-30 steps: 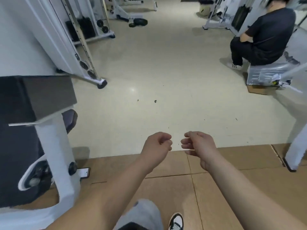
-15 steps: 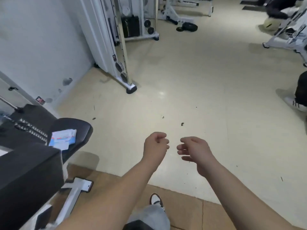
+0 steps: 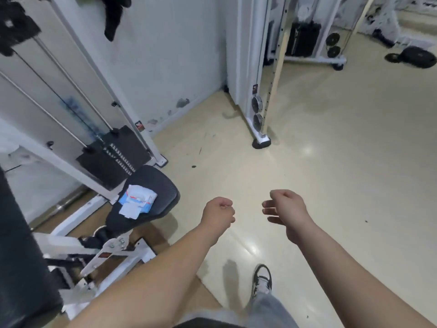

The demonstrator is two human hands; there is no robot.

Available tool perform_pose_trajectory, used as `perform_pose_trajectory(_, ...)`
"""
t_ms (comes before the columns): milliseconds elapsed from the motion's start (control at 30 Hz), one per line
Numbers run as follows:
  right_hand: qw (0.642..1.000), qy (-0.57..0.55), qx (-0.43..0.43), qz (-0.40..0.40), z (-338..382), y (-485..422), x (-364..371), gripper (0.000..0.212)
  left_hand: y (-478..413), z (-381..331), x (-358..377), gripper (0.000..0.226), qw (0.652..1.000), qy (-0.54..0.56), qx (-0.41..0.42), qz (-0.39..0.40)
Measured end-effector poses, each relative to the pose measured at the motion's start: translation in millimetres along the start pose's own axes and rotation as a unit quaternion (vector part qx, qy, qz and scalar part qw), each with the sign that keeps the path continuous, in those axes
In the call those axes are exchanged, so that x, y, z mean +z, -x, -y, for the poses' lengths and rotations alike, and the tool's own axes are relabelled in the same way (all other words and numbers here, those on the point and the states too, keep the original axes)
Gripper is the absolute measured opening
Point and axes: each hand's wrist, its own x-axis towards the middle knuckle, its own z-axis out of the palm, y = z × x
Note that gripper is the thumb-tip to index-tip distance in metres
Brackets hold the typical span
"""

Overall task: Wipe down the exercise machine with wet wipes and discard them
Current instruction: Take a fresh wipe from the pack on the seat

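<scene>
My left hand (image 3: 218,215) is curled into a loose fist, with the fingers tucked in and nothing inside that I can see. My right hand (image 3: 287,210) is half curled, with the fingers (image 3: 269,211) bent and pointing toward the left hand, and it holds nothing too. The two hands float side by side over the floor, close together but not touching. Both arms are bare and reach out from the bottom of the view.

Under my arms I see one shoe (image 3: 262,279), black and white, on the shiny pale floor (image 3: 331,174), with a grey trouser leg (image 3: 269,308) above it.

To the left of my left hand is the black seat (image 3: 157,185) of the exercise machine (image 3: 78,162). A pack of wet wipes (image 3: 137,201) lies flat on top of that seat. The pack is white and blue with a bit of red, and a white flap hangs toward me. It is near my left hand, but my hand does not touch it.

Behind the seat are the black weight stack (image 3: 111,159) and white bars of the machine. A big black pad (image 3: 21,256) fills the lower left edge.

Farther off stands another white machine (image 3: 255,79) by the wall. A black weight plate (image 3: 418,56) lies on the floor in the far right corner.
</scene>
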Motion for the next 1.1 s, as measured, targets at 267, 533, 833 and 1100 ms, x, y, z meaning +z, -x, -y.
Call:
perform_pose_trajectory(267,0.978,0.12,0.019,0.169,56.6,-94.6,124.9,0.019,-82.8,22.2,-96.9,0.029,0.982,-0.012,-0.105,-0.158)
perform_pose_trajectory(533,0.935,0.227,-0.005,0.271,60.7,-147.3,284.6,0.022,-156.4,36.0,-218.6,0.014,0.956,-0.191,-0.109,-0.195)
perform_pose_trajectory(833,0.842,0.4,-0.042,0.359,-6.6,-207.2,457.2,0.013,-250.5,115.8,-327.8,0.032,0.94,-0.211,-0.148,-0.224)
perform_pose_trajectory(1100,0.734,0.515,-0.033,0.442,-35.2,-243.1,497.5,0.04,-293.6,147.5,-308.9,0.042,0.931,-0.265,-0.098,-0.23)
